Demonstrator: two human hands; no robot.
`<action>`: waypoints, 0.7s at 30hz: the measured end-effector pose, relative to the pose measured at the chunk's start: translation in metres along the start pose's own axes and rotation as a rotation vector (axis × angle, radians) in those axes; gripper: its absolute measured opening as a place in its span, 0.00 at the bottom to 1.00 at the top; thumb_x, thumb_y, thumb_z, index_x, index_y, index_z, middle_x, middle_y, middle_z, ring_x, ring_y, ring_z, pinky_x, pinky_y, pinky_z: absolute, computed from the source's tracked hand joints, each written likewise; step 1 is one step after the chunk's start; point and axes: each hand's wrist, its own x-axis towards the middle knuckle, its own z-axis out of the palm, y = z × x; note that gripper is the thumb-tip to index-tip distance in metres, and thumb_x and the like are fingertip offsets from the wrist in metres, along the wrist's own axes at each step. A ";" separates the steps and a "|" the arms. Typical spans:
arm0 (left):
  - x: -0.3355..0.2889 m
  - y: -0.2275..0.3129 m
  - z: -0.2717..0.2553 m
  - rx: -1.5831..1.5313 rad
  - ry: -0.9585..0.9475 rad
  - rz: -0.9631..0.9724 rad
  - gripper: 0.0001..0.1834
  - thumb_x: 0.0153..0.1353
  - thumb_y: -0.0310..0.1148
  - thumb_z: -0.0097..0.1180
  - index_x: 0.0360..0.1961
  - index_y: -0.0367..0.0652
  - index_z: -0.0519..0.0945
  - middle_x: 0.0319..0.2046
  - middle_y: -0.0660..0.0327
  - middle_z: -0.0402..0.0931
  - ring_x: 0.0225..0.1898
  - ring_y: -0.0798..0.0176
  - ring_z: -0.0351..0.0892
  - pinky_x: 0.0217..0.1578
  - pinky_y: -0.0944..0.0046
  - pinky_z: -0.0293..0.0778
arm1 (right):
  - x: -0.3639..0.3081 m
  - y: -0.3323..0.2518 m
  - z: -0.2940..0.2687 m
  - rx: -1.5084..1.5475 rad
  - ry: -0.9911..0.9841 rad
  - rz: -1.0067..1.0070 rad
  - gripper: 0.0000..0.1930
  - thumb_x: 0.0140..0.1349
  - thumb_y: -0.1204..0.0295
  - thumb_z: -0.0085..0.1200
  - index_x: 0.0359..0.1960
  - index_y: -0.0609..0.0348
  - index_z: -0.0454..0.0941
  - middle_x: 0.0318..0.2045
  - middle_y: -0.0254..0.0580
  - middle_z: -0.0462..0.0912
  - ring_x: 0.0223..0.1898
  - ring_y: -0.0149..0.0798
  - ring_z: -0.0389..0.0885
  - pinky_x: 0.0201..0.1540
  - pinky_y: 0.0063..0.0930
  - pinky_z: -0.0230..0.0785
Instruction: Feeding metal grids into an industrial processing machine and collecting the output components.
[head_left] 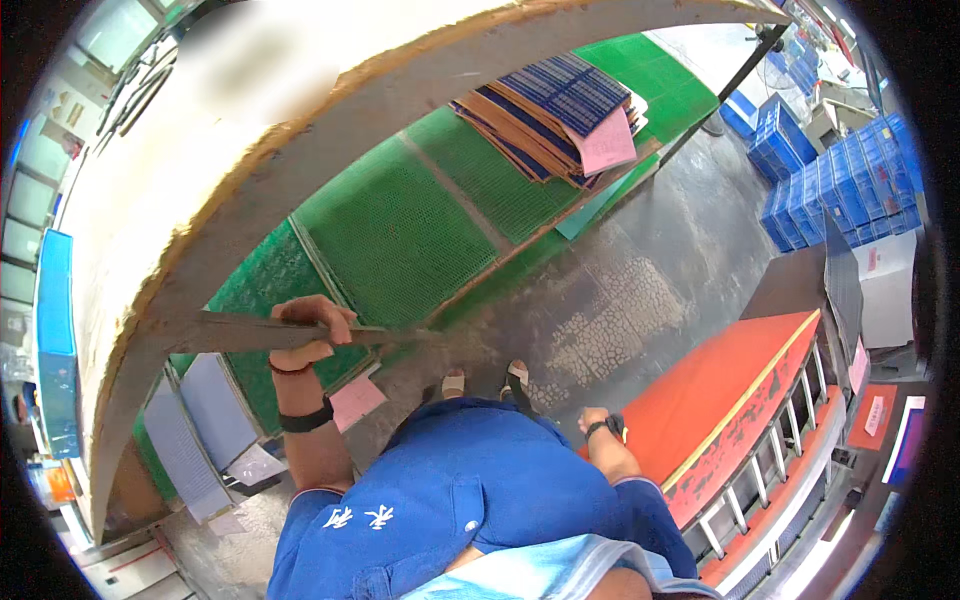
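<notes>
My left hand (312, 331) has its fingers wrapped round a grey post (240, 331) under the edge of the white-topped table (225, 190). A bracelet and a black wristband (306, 416) circle that arm. My right hand (593, 416) hangs low on the right, its fingers curled, with nothing seen in it. It is close to a red panel (690, 400) with a yellow edge, and a dark band (606, 428) is on its wrist.
Blue and brown boards (560, 95) with pink papers (608, 142) lie on the green mesh shelf (400, 230). Pale blue-grey panels (215, 410) lean beneath the table. Blue crates (845, 185) are stacked at the far right. Grey floor (620, 300) runs between.
</notes>
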 end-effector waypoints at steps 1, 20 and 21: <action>0.000 0.000 -0.001 0.021 -0.010 0.015 0.14 0.40 0.32 0.68 0.24 0.34 0.78 0.22 0.55 0.75 0.25 0.61 0.77 0.43 0.54 0.72 | -0.009 0.012 0.009 0.727 -0.079 0.305 0.12 0.56 0.63 0.48 0.41 0.45 0.79 0.37 0.34 0.81 0.40 0.38 0.80 0.40 0.37 0.70; -0.019 -0.017 0.009 0.178 0.316 0.127 0.45 0.39 0.37 0.67 0.58 0.32 0.59 0.47 0.40 0.70 0.50 0.47 0.72 0.51 0.54 0.68 | 0.013 -0.102 -0.082 0.485 0.276 -0.501 0.11 0.51 0.65 0.53 0.23 0.61 0.80 0.17 0.41 0.80 0.22 0.33 0.80 0.25 0.28 0.72; -0.018 -0.016 0.010 0.185 0.320 0.141 0.45 0.39 0.37 0.67 0.58 0.32 0.59 0.47 0.40 0.70 0.50 0.47 0.72 0.51 0.54 0.68 | 0.015 -0.099 -0.085 0.396 0.229 -0.407 0.10 0.51 0.66 0.53 0.23 0.60 0.80 0.17 0.40 0.80 0.22 0.32 0.80 0.24 0.27 0.72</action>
